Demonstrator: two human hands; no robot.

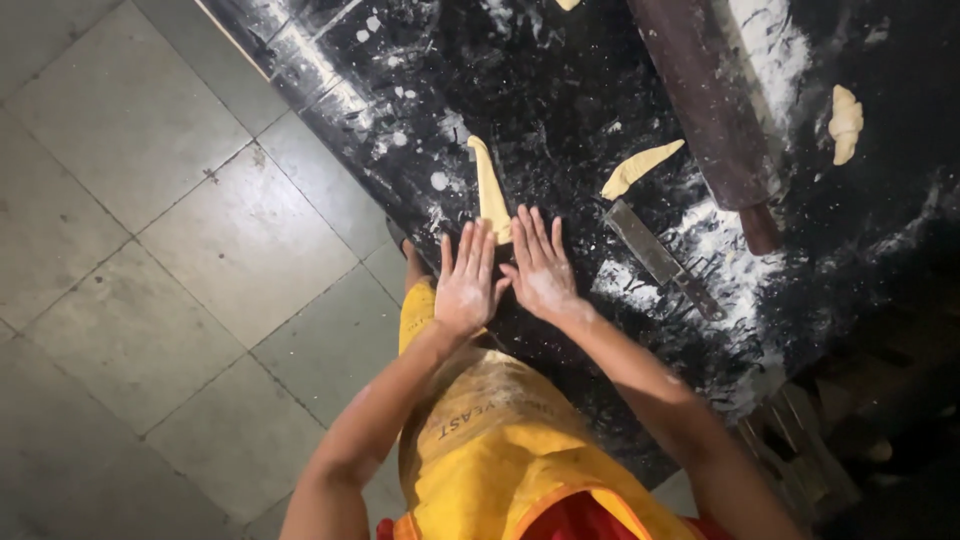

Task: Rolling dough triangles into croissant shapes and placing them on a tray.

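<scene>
A long tapered strip of pale dough (487,180) lies on the black floured worktop (560,100). Its wide end is under the fingertips of both hands. My left hand (466,282) lies flat with fingers spread, palm down on the near end of the strip. My right hand (540,268) is flat beside it, fingers also on the dough's wide end. Both hands are dusted with flour. Whether the dough end is rolled under the fingers is hidden.
A second dough triangle (638,167) lies to the right, next to a metal knife (662,260). A dark wooden rolling pin (712,110) lies diagonally beyond. A rolled crescent of dough (845,123) sits at far right. Grey floor tiles (150,250) are left of the worktop's edge.
</scene>
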